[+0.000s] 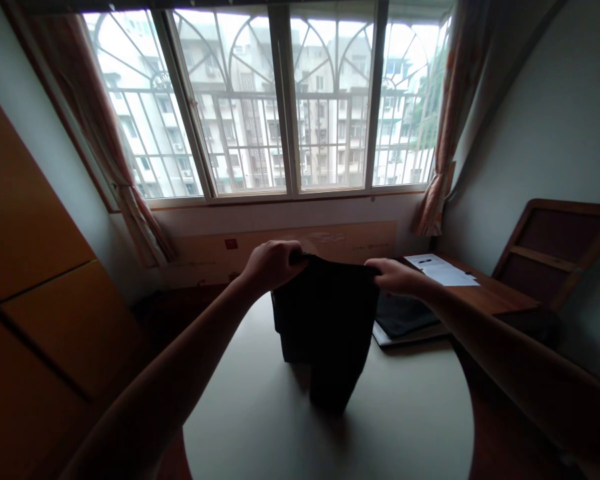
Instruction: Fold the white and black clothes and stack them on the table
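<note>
A pair of black pants (327, 320) hangs over the white table, stretched by its top edge between my two hands. At the left end of that edge, my left hand (275, 261) is closed with the fabric pinched in its fingers. The right end is gripped by my right hand (393, 275), also closed. Two leg-like parts hang down, the nearer one reaching lower, close to the tabletop. The fabric is too dark to show seams or details. Behind my right forearm lies a folded dark cloth (405, 317), partly hidden.
The round white table (405, 413) stands in front of me. Beneath the folded cloth is a flat, light-edged item (384, 339). Papers (443, 270) lie on a brown desk (495, 293) at the right, with a wooden chair (550, 250) beside it. An orange-brown cabinet (65, 320) stands left.
</note>
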Demonstrator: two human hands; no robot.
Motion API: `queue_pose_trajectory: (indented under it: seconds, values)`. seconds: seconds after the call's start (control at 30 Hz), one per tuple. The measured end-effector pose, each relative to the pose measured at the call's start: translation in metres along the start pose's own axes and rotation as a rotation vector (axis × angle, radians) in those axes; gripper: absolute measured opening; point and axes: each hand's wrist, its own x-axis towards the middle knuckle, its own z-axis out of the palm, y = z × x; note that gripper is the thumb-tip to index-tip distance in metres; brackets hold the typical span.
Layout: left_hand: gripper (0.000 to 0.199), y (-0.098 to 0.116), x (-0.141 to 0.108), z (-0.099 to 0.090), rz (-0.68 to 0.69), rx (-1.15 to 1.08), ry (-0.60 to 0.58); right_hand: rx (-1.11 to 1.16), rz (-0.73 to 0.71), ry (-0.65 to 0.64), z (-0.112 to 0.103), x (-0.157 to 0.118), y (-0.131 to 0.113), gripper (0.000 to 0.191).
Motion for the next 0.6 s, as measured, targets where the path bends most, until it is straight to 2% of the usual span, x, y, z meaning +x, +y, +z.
queue_pose_trajectory:
  seconds: [0.07,0.17,0.3,0.4,0.5,0.57,0.6]
  values:
    - [0.018,-0.003,0.006,0.003,-0.016,0.011,0.017,-0.048,0.046,0.028,-0.018,0.008,-0.015,0.015]
    - [0.026,-0.010,0.020,0.001,-0.078,-0.065,0.102,0.029,0.080,0.024,-0.041,0.020,-0.042,0.011]
    - [0.030,-0.017,0.049,-0.016,-0.146,-0.270,0.226,0.129,-0.035,0.097,-0.074,0.035,-0.081,0.007]
    - [0.030,-0.016,0.073,-0.042,-0.209,-0.586,0.321,0.239,-0.135,0.148,-0.101,0.039,-0.120,0.007]
    - [0.024,-0.006,0.089,-0.080,-0.211,-0.833,0.401,0.373,-0.249,0.176,-0.126,0.034,-0.162,0.012]
    - [0.021,0.006,0.096,-0.109,-0.150,-0.880,0.497,0.400,-0.337,0.258,-0.140,0.029,-0.186,0.014]
    - [0.027,0.013,0.098,-0.124,-0.135,-0.816,0.524,0.393,-0.371,0.277,-0.147,0.026,-0.196,0.014]
